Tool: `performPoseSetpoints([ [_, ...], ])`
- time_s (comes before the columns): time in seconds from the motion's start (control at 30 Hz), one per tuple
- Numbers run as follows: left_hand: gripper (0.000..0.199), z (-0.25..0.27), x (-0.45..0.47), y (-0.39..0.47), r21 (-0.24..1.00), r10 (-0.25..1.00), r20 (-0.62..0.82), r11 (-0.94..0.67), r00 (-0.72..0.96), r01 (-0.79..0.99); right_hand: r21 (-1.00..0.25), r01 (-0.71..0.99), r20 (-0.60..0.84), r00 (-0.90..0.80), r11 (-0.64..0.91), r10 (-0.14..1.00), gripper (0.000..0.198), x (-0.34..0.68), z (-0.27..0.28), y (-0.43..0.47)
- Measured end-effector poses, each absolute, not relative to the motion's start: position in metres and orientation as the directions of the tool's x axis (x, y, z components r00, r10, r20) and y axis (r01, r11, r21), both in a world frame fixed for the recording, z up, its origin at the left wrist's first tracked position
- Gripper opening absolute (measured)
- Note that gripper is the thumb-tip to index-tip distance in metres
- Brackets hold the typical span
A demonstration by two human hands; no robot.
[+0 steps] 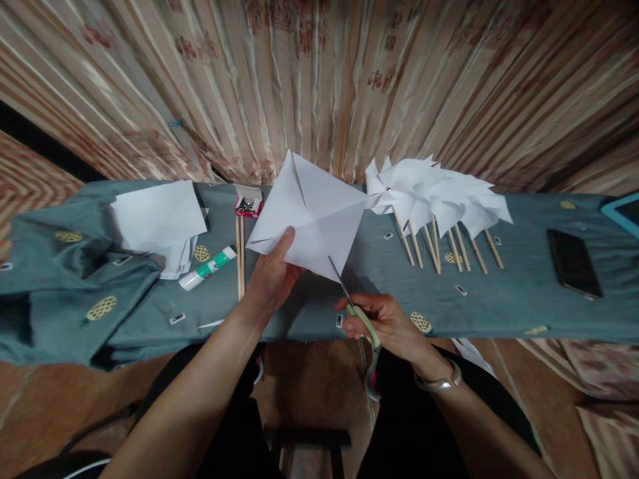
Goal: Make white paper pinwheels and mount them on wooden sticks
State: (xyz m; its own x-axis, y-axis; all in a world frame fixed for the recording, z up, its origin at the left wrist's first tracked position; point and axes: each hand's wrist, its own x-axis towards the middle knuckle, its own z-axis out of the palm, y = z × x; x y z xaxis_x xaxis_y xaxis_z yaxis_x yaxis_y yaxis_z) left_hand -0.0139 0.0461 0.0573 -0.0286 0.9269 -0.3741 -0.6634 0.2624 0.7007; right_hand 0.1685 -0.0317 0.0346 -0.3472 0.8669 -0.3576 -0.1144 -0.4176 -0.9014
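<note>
My left hand (274,271) grips a square white sheet of paper (329,199) by its near left edge, thumb on top and fingers beneath. The sheet has creases and slits running inward from corners. In my right hand (382,322) is a pair of scissors (367,324) with light green handles. Its blades meet the paper's near corner, one of them lying over the sheet. Whether the blades are parted is hard to make out. Past the sheet's right corner lies a row of white paper pinwheels (424,189) on wooden sticks.
Left of the sheet are a small red box of metal pins (248,201), wooden sticks (240,256), a glue stick (208,268) and a stack of white paper (162,216). A dark phone (574,263) lies at right on the grey-green cloth (519,306). Curtains (319,80) hang behind.
</note>
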Motion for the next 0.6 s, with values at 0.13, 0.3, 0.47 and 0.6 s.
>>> performPoseSetpoints([
  [0.13, 0.022, 0.0559, -0.0112, 0.0447, 0.707, 0.922, -0.386, 0.282, -0.019, -0.648, -0.896, -0.085, -0.384, -0.343, -0.436, 0.857, 0.037, 0.1695, 0.0352, -0.0317],
  [0.3, 0.023, 0.0543, -0.0072, 0.0409, 0.722, 0.927, -0.376, 0.296, 0.004, -0.625, -0.904, -0.077, -0.377, -0.324, -0.421, 0.868, 0.040, 0.1699, 0.0359, -0.0317],
  [0.47, 0.025, 0.0545, -0.0073, 0.0399, 0.727, 0.932, -0.364, 0.290, 0.010, -0.622, -0.891, -0.085, -0.397, -0.329, -0.446, 0.857, 0.041, 0.1692, 0.0381, -0.0313],
  [0.6, 0.026, 0.0552, -0.0079, 0.0402, 0.720, 0.928, -0.372, 0.295, 0.009, -0.628, -0.877, -0.092, -0.424, -0.318, -0.472, 0.848, 0.042, 0.1682, 0.0372, -0.0313],
])
